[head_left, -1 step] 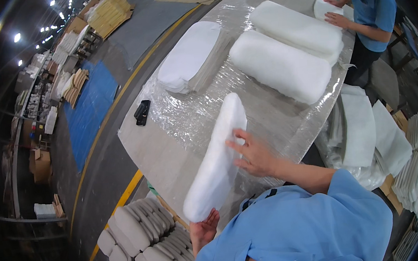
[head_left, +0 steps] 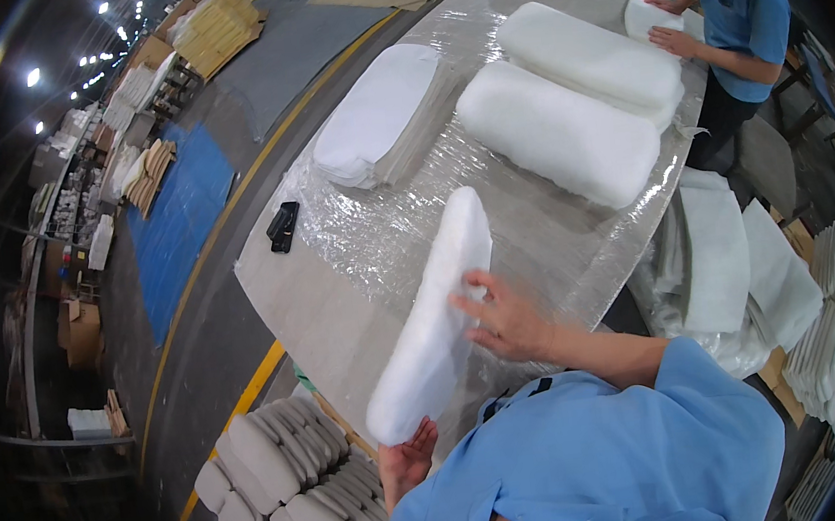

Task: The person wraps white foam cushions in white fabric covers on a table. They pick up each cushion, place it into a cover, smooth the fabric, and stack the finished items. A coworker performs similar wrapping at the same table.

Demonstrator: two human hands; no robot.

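A long white padded cushion piece (head_left: 431,324) with a soft, fuzzy surface stands on its edge, slanting across the near side of the table. My left hand (head_left: 409,462) grips its near lower end, with the fingertips showing against the pad. Spread fingers of my right hand (head_left: 506,319) lie at the right side of the pad around its middle, the fingertips at its surface; the hand is slightly blurred. Beyond it, two thick white padded rolls (head_left: 561,131) lie side by side. A stack of flat white sheets with rounded ends (head_left: 378,109) rests to their left.
Clear plastic film covers much of the table (head_left: 290,288). A black tool (head_left: 284,226) lies near its left edge. Grey cushions (head_left: 265,456) are piled below left. At the far right a co-worker (head_left: 744,18) handles another white pad (head_left: 650,17). White sheets (head_left: 713,252) hang at the right.
My right hand has shifted slightly down along the pad, toward me. The pad and my left hand look nearly unchanged.
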